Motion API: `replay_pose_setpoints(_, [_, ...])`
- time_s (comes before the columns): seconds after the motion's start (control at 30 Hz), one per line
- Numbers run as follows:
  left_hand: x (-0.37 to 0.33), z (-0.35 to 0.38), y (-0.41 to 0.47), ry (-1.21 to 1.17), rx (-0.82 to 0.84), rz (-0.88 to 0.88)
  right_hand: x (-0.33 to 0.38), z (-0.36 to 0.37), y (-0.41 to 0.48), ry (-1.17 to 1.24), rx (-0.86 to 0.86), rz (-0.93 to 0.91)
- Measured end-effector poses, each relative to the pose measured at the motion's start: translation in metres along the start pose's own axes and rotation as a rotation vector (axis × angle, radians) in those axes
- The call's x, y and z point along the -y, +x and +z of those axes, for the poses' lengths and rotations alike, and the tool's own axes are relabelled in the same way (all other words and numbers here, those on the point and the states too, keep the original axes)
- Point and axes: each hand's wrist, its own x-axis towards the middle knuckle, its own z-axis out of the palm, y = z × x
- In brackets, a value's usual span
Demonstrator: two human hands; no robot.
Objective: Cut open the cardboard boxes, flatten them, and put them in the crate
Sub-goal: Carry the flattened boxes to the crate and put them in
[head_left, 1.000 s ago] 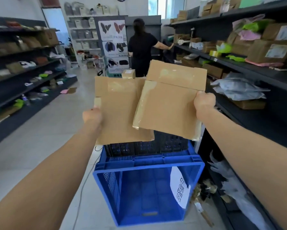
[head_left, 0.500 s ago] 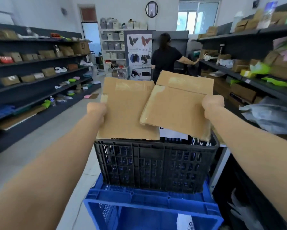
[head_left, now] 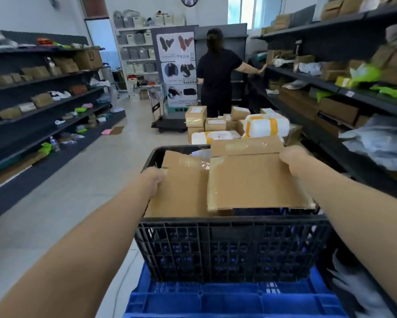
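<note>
Two flattened brown cardboard boxes with clear tape lie over the mouth of a black slatted crate [head_left: 232,246]. My left hand [head_left: 152,179] grips the left edge of the left flattened box [head_left: 181,191]. My right hand [head_left: 295,160] grips the right edge of the right flattened box [head_left: 250,180], which overlaps the left one. Both pieces are tilted, their near edges below the crate's near rim. The black crate stands on a blue crate [head_left: 234,299].
Beyond the crate, taped parcels [head_left: 218,125] and white wrapped bundles [head_left: 266,125] are piled on the floor. A person in black [head_left: 218,72] stands at the right shelving [head_left: 330,92]. Dark shelves [head_left: 43,106] line the left. A flat trolley [head_left: 167,125] is parked behind.
Both hands have lowered the two flattened boxes from chest height down into the black crate's mouth. The view has tilted up, showing more of the aisle and less of the blue crate.
</note>
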Motion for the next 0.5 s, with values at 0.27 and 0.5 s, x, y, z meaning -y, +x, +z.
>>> replay_pose_setpoints(0.27, [0.005, 0.003, 0.017, 0.216, 0.232, -0.118, -0.031, 0.046, 0.013, -0.157, 0.064, 0.131])
replay_pose_setpoints(0.5, [0.013, 0.023, 0.052, 0.261, 0.17, -0.173, -0.047, 0.059, 0.033, -0.288, 0.094, 0.166])
